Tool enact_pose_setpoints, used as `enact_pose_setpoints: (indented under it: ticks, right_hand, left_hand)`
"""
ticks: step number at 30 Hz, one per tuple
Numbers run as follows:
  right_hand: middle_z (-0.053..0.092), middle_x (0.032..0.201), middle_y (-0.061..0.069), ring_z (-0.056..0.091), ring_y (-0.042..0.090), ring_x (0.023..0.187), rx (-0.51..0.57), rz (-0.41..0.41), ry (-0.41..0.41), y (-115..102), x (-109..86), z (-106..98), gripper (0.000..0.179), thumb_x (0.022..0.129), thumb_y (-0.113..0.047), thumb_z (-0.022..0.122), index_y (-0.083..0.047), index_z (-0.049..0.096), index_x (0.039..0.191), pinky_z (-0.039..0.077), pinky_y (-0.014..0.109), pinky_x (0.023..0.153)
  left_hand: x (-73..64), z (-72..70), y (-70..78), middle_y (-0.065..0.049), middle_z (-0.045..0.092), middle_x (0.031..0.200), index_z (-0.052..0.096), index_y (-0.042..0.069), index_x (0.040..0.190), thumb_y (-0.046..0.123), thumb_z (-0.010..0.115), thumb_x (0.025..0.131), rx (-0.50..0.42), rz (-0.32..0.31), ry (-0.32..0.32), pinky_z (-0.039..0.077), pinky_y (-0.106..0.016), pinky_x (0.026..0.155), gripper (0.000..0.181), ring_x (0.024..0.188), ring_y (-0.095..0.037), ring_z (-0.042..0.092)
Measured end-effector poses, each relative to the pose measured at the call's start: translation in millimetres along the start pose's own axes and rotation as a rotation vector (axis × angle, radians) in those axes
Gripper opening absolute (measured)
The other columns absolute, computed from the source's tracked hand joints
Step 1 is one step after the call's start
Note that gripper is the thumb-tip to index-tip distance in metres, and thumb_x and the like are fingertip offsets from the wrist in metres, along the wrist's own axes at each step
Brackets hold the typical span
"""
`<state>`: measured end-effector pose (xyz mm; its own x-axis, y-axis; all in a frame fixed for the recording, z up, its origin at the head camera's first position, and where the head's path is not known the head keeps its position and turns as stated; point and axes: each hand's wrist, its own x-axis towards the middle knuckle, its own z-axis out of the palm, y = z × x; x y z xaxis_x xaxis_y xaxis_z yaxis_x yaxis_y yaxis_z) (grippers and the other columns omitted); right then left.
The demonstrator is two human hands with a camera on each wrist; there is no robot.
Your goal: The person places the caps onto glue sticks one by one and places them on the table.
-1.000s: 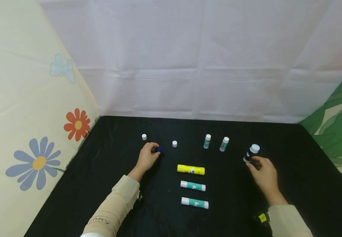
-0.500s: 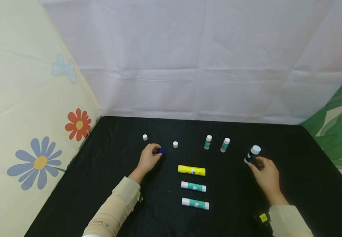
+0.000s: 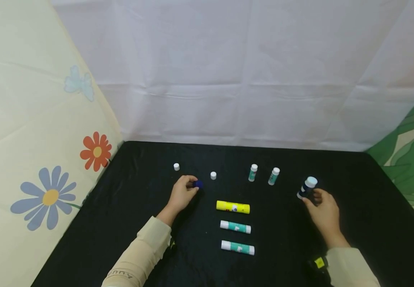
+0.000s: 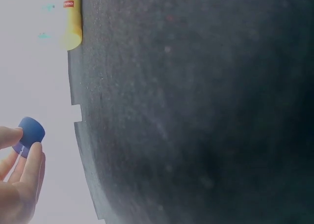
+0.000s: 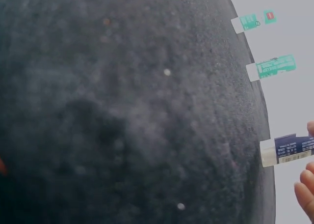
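A short blue cap (image 3: 198,184) is pinched between thumb and fingers of my left hand (image 3: 181,194), at the left of the table. The left wrist view shows this cap (image 4: 32,131) with my fingers (image 4: 33,167) around its lower part. On the right side, my right hand (image 3: 325,211) holds a dark blue glue stick (image 3: 306,189) with a white top, standing roughly upright. In the right wrist view its label and white end show between my fingers. Two smaller green-and-white glue sticks, one (image 3: 252,173) and another (image 3: 273,176), stand left of it.
Two small white caps, one (image 3: 176,166) and another (image 3: 213,175), sit near my left hand. Lying mid-table are a yellow glue stick (image 3: 233,207) and two green-and-white ones, the upper (image 3: 235,227) and the lower (image 3: 237,247). White cloth (image 3: 207,79) hangs behind the black tabletop (image 3: 278,231).
My left hand with the blue cap has shifted slightly right and toward me. The right hand stays at the dark blue glue stick, and the head view has drifted a little.
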<state>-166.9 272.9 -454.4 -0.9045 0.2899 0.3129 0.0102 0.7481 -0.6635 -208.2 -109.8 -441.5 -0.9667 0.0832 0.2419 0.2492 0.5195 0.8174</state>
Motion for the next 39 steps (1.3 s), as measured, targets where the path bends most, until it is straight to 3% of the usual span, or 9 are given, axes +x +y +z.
enact_pose_setpoints:
  ticks: [17,39]
  right_hand:
    - [0.044,0.099,0.030,0.043,0.041,0.089,-0.017,0.022,-0.059,-1.5,6.5,-4.0,0.043,0.080,-0.010,0.060,0.015,0.041,0.110,0.034,0.050,0.074]
    - [0.045,0.094,0.032,0.043,0.042,0.086,-0.002,0.015,-0.048,0.5,18.0,1.2,0.039,0.081,-0.010,0.058,0.016,0.043,0.106,0.034,0.051,0.072]
  left_hand:
    - [-2.4,-1.8,2.6,-0.011,0.050,0.090,0.057,-0.001,0.094,-0.004,0.062,0.074,-0.005,0.002,-0.015,0.047,-0.025,0.069,0.021,0.085,-0.024,0.055]
    - [-6.1,-1.4,-0.7,-0.010,0.051,0.090,0.057,0.000,0.094,-0.002,0.063,0.074,0.003,0.010,-0.019,0.047,-0.025,0.069,0.020,0.084,-0.023,0.055]
